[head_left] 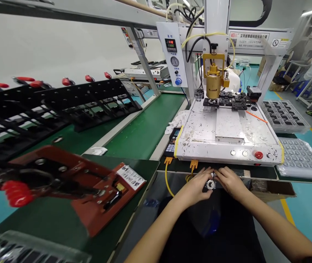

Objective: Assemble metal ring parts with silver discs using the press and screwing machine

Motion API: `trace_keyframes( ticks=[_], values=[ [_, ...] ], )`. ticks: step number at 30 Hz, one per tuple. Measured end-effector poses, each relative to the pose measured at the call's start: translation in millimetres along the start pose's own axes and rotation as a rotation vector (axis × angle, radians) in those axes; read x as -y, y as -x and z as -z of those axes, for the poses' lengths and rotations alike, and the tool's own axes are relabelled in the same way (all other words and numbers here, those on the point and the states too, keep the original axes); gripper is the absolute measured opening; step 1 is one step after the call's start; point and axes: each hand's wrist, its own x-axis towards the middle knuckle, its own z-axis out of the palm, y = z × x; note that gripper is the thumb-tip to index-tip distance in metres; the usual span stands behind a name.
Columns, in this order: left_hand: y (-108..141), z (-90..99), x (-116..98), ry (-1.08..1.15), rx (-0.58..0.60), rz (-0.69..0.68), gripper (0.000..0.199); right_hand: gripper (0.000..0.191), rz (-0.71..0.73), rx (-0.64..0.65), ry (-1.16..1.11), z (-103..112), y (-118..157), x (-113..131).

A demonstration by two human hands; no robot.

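Observation:
Both hands meet over my lap, just below the front edge of the white bench machine [227, 151]. Between them is a small part with a silvery ring [211, 185] and dark edges. The fingers of my left hand [195, 186] close around the left side of this ringed part. From the right, my right hand [231, 182] pinches at its upper edge. The part's underside and some fingertips are hidden. On the machine, a brass-coloured dispensing head [213, 86] stands over a black fixture [234, 99].
At left, a brown clamp fixture [101, 193] with a red handle sits on the green bench. Clear trays of black parts [284, 115] and round parts [303, 157] lie right of the machine. A cardboard box [273, 190] is below; yellow cables [168, 182] hang nearby.

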Motion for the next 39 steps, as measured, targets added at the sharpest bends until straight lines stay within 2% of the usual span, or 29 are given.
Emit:
trace_keyframes(
  ticks=[4, 8, 11, 14, 16, 17, 19, 22, 24, 26, 28, 30, 33, 36, 39],
  values=[
    [-2, 5.1, -1, 0.003, 0.059, -0.021, 0.038, 0.031, 0.085, -0.057, 0.057, -8, 10, -4],
    [-3, 9.8, 3, 0.057, 0.092, -0.026, 0.036, 0.028, 0.113, -0.13, 0.09, -3, 16, 10],
    [-2, 9.3, 7, 0.092, 0.104, -0.015, 0.037, 0.02, 0.054, -0.216, 0.083, 22, 13, 26],
    [-2, 6.6, 9, 0.116, 0.097, -0.007, 0.038, 0.014, -0.055, -0.375, 0.056, 71, -2, 25],
    [-1, 4.5, 8, 0.109, 0.09, 0.004, 0.037, 0.012, -0.176, -0.507, 0.061, 110, -19, 5],
    [-1, 3.7, 8, 0.101, 0.089, 0.012, 0.036, 0.012, -0.287, -0.539, 0.091, 128, -27, -10],
    [-1, 2.3, 7, 0.093, 0.092, 0.028, 0.035, 0.022, -0.44, -0.487, 0.186, 159, -43, -46],
    [-1, 0.7, 7, 0.109, 0.091, 0.047, 0.034, 0.025, -0.465, -0.376, 0.222, 186, -57, -90],
    [-1, -0.7, 7, 0.123, 0.087, 0.054, 0.034, 0.025, -0.443, -0.372, 0.255, 190, -59, -96],
    [-1, -2.1, 6, 0.134, 0.074, 0.056, 0.035, 0.03, -0.407, -0.41, 0.284, 183, -55, -80],
    [-1, -2.6, 2, 0.146, 0.058, 0.063, 0.035, 0.024, -0.327, -0.402, 0.216, 163, -48, -49],
    [-2, -0.9, -4, 0.164, 0.041, 0.076, 0.035, 0.013, -0.209, -0.279, 0.012, 129, -41, -15],
    [-5, 7.1, -13, 0.184, 0.029, 0.099, 0.036, 0.019, -0.109, -0.039, -0.271, 67, -32, 17],
    [-5, 18.1, -17, 0.216, 0.035, 0.137, 0.035, 0.018, -0.149, -0.022, -0.304, 18, -29, 17],
    [0, 24.1, -13, 0.254, 0.013, 0.159, 0.035, 0.013, -0.185, -0.045, -0.263, -2, -26, 7]
  ],
)
